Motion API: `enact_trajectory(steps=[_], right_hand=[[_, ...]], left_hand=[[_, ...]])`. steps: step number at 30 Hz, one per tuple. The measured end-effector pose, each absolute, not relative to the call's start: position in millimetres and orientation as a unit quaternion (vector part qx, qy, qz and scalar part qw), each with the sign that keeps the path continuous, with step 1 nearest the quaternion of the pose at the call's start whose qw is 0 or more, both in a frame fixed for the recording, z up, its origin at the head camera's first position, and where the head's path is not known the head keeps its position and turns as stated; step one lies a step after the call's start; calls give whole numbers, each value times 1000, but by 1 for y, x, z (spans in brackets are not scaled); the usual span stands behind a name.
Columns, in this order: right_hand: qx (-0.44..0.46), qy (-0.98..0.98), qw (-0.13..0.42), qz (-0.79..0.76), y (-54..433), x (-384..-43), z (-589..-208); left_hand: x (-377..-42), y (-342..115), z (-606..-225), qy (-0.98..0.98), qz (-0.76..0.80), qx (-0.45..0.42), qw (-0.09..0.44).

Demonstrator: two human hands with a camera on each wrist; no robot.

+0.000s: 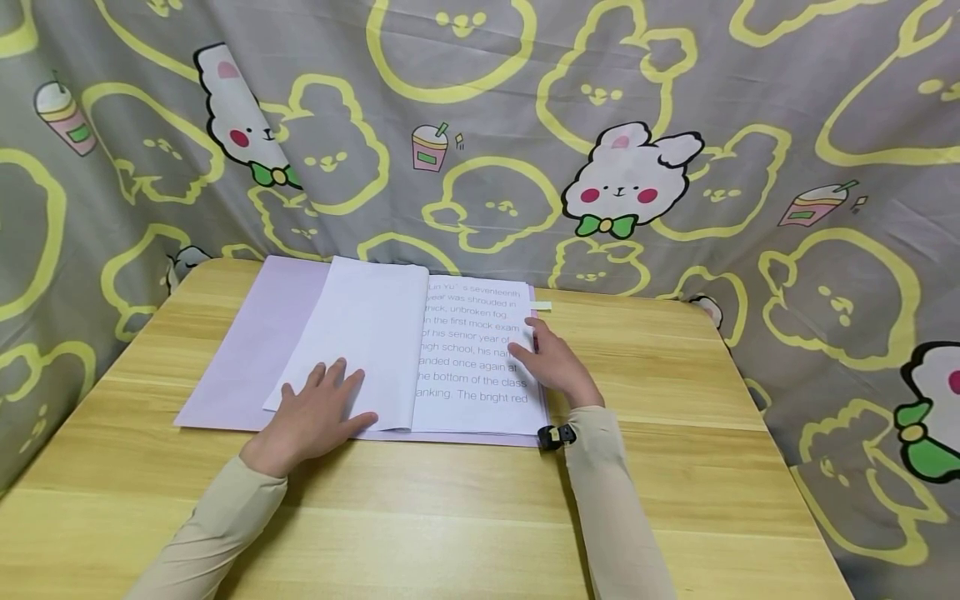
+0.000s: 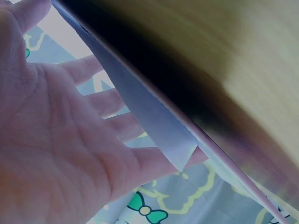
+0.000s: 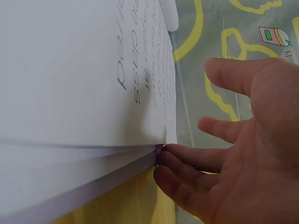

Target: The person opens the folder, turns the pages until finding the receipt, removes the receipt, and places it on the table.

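An open booklet with a lilac cover (image 1: pixel 243 333) lies on the wooden table, its white pages spread. My left hand (image 1: pixel 311 417) lies with straight, spread fingers over the blank left page (image 1: pixel 375 333). In the left wrist view, the lower corner of that page (image 2: pixel 163 130) stands off the cover beside the fingers (image 2: pixel 110 102). At the right edge of the printed page (image 1: pixel 476 358) is my right hand (image 1: pixel 558 362), thumb and fingers apart. Its lower fingertips (image 3: pixel 170 179) touch the edge of the page stack (image 3: pixel 84 161) in the right wrist view, where the thumb is free of the paper.
A pale green tab (image 1: pixel 542 306) sticks out from the booklet's upper right edge. The wooden table (image 1: pixel 450 517) reaches back to a grey curtain (image 1: pixel 495 217) with cartoon prints, which also hangs along both sides. A black device (image 1: pixel 557 437) is strapped at the right wrist.
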State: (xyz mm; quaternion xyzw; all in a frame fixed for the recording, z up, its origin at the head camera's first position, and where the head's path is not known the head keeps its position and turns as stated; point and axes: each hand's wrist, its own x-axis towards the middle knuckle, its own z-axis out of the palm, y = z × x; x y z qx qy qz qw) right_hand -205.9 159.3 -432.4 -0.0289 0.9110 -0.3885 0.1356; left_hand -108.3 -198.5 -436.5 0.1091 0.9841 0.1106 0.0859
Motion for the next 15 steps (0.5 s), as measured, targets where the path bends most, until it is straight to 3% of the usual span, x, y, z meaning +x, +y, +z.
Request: enact_trajectory(steps=[15], right_hand=[[-36, 914, 105, -391, 157, -205, -425]], left_hand=[[-109, -198, -437, 984, 111, 106, 94]])
